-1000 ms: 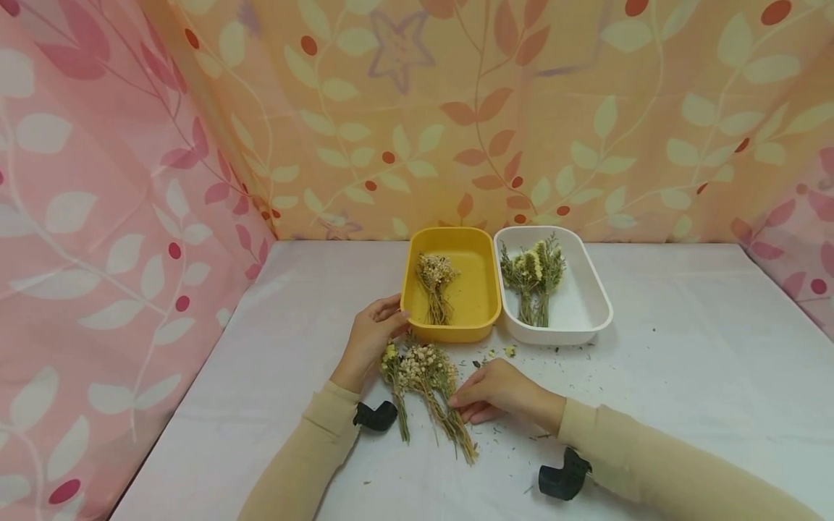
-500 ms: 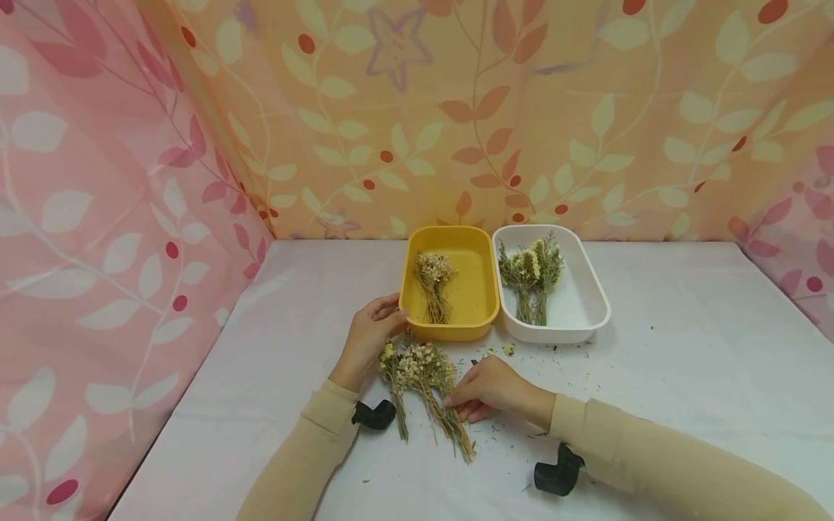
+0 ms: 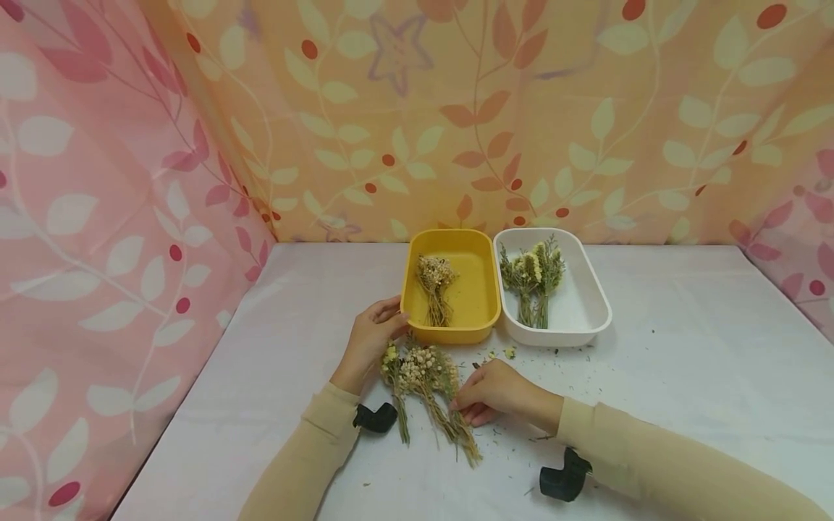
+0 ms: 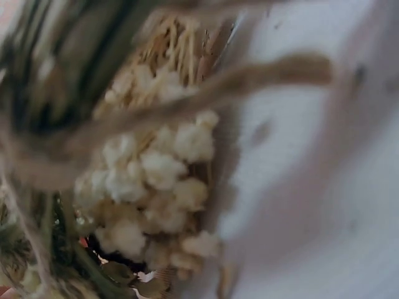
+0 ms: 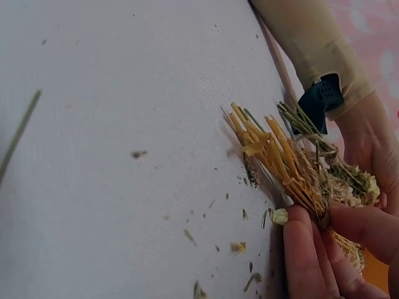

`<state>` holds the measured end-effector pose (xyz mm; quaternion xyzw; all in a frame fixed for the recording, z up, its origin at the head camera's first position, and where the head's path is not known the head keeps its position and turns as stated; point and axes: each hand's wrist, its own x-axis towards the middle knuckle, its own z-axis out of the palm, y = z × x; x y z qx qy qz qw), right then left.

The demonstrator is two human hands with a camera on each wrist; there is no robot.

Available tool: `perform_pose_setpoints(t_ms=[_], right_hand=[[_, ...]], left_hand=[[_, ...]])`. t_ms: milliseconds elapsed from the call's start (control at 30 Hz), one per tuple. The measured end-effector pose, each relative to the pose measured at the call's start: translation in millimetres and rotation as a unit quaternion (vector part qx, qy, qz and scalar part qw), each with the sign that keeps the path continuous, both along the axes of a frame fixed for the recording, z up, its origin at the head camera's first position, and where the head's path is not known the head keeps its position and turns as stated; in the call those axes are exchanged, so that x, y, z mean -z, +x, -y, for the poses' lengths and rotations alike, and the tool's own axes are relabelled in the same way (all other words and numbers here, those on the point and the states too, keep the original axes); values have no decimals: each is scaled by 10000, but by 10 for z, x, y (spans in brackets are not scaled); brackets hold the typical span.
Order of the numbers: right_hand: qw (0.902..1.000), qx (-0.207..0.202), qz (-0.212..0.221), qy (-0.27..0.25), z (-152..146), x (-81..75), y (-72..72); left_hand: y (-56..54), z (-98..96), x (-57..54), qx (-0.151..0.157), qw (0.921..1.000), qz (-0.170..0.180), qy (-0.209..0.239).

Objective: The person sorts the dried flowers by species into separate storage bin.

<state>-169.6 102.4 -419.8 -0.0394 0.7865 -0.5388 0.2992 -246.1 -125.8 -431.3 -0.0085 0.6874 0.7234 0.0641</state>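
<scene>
Here, straw-coloured dried stems pinched in my right hand (image 3: 500, 392)

My thumb and fingers close on the twine-tied, cream-flowered bundle (image 5: 288, 163), lying before the yellow rounded-rectangular tray (image 3: 449, 334). My left hand (image 3: 368, 347) touches that tray's near corner; whether it grips, I can't tell. Beyond spread a crumb-strewn white tabletop (image 3: 691, 405) and orange leaf-patterned fabric (image 3: 554, 130).

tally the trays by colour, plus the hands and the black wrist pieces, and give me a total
Yellow tray: 1
White tray: 1
Hands, left hand and right hand: 2
Black wrist pieces: 2
Total: 6
</scene>
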Motion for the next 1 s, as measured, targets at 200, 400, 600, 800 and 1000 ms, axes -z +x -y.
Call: perform_pose_setpoints(t_ms=[200, 400, 600, 800, 1000], right_hand=[[9999, -28, -20, 99, -49, -23, 23], [9999, 55, 51, -82, -104, 0, 50], [9987, 229, 250, -386, -164, 30, 103], [9965, 470, 413, -552, -220, 27, 181], [9950, 668, 432, -605, -267, 16, 259]], left_hand=[[4, 4, 4, -21, 10000, -20, -46], [4, 6, 5, 54, 10000, -58, 23], [12, 3, 0, 82, 9999, -107, 7], [4, 13, 3, 114, 9998, -135, -84], [9, 21, 0, 108, 9997, -155, -145]])
